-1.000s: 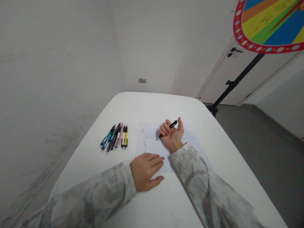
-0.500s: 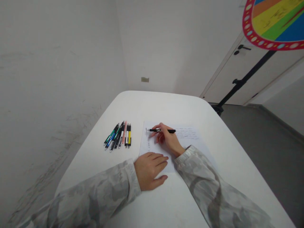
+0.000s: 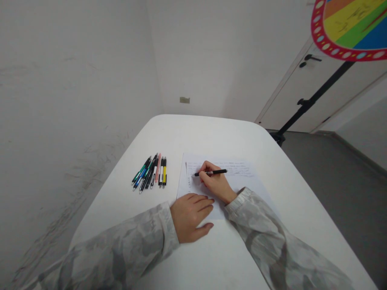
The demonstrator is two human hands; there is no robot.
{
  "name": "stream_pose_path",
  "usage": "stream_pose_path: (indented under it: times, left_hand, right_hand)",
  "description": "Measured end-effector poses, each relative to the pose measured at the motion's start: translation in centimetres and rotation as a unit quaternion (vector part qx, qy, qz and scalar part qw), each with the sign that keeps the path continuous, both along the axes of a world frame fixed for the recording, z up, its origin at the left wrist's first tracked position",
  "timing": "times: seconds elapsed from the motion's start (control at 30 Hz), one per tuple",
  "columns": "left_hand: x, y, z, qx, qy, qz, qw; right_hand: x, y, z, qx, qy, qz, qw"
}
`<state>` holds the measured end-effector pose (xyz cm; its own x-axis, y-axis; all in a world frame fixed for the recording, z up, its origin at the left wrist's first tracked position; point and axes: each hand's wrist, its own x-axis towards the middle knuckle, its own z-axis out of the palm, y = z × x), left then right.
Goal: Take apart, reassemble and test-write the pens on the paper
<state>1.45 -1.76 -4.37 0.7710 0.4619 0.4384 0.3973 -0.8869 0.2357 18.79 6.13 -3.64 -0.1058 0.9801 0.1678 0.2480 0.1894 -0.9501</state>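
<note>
My right hand (image 3: pixel 216 183) grips a black pen (image 3: pixel 218 172) between thumb and fingers, its tip pointing left, close to the paper near the left margin. Under both hands lies a white sheet of paper (image 3: pixel 248 185) with lines of dark handwriting across its upper part and some marks down the left side, too small to read. My left hand (image 3: pixel 192 217) rests flat, palm down, over the sheet's lower left edge, its fingers stretched out to the right. Part of the sheet is hidden beneath the hands and right sleeve.
A bunch of several pens (image 3: pixel 148 173), mostly dark with green, blue, pink and yellow ones, lies left of the paper. The white table (image 3: pixel 211 133) has rounded far corners near the wall. A colourful wheel (image 3: pixel 350 28) on a black stand (image 3: pixel 317 96) stands at the right by a door.
My right hand has shifted slightly down and right, and its fingers have closed more tightly round the pen. More written lines show at the top left. The left hand stays put.
</note>
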Motion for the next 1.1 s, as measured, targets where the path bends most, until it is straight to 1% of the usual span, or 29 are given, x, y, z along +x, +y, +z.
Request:
stream_pose_path:
  times: [0.2,0.6,0.83,1.0,1.1]
  left_hand:
    - [0.03,-0.09,0.45,-0.004,0.005,0.002,1.0]
    - [0.14,-0.05,0.53,-0.001,0.009,0.002,1.0]
    - [0.05,-0.18,0.43,-0.006,0.008,0.006,1.0]
    - [0.08,-0.13,0.4,-0.011,0.017,0.005,1.0]
    - [0.09,-0.13,0.4,-0.009,0.012,0.006,1.0]
  right_hand:
    - [-0.29,-0.1,0.05,-0.004,0.002,0.025,1.0]
    - [-0.38,-0.14,0.59,0.0,-0.021,0.042,0.999]
    - [-0.33,-0.13,0.38,0.002,-0.013,0.025,1.0]
    - [-0.32,-0.14,0.36,0.004,-0.017,0.037,0.999]
    - [-0.3,-0.11,0.36,0.004,-0.006,0.023,1.0]
